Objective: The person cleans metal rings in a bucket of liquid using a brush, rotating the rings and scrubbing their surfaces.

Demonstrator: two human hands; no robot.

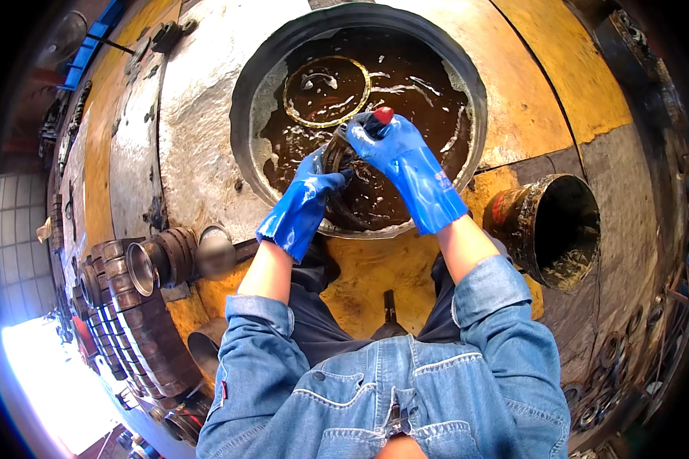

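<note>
Dark ring: you have it over the tub, between your two hands; it is tilted, and its low part is hard to see against the brown water.
Left hand: your blue-gloved left hand is curled around the near left side of the ring, gripping it.
Right hand: your blue-gloved right hand is closed around a red-ended tool, with the red end poking up; you cannot see clearly what its other end touches.
Gold ring: a thin, round one is in the tub, just past your hands.
Brown water: it is dark and shiny, with wet foam by the edge.
Tub: big and round, with a dark rim, in front of your knees.
Bucket: a dirty one lies tipped to your right, its dark mouth showing.
Left pile: brown metal rings sit in rows.
Floor: yellow and gray patches, stained all over.
</note>
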